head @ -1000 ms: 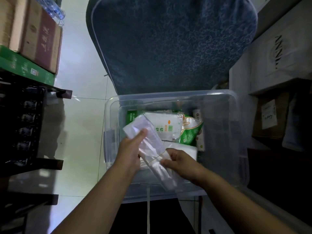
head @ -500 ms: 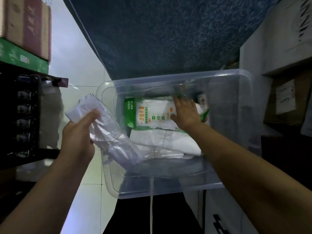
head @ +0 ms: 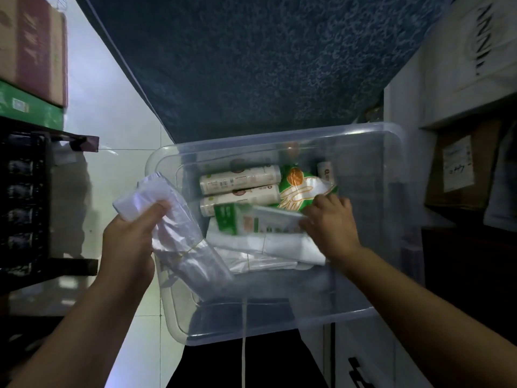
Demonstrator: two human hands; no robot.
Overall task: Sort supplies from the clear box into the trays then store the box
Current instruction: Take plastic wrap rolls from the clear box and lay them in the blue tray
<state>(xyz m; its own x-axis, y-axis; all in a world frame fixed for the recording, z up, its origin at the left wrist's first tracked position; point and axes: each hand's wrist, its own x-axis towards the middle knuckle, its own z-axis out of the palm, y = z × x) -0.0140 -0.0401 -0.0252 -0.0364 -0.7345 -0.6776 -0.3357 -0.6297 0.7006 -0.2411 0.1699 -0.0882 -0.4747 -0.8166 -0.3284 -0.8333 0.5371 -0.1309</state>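
Tiled floor, dim storeroom; clear box [head: 363, 141] at centre w/ blue patterned fabric [head: 251, 65] behind it. Left hand [head: 127, 247], at box's left rim, fingers closed round a bundle of clear plastic bags [head: 179, 236]: soft, slick, light; prob. best held mid-bundle near its band. Right hand [head: 330, 228], inside box, fingers pinching the green-white pack [head: 251, 222] by its end; looks light, crinkly. Beyond it lie two paper-wrapped rolls [head: 240, 177] and a glossy green pouch [head: 302, 189].

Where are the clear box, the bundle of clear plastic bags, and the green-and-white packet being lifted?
clear box [head: 279, 135]: head view, on its far rim.
bundle of clear plastic bags [head: 179, 228]: head view, on its middle, beside the left hand's thumb.
green-and-white packet [head: 251, 222]: head view, on its printed face.
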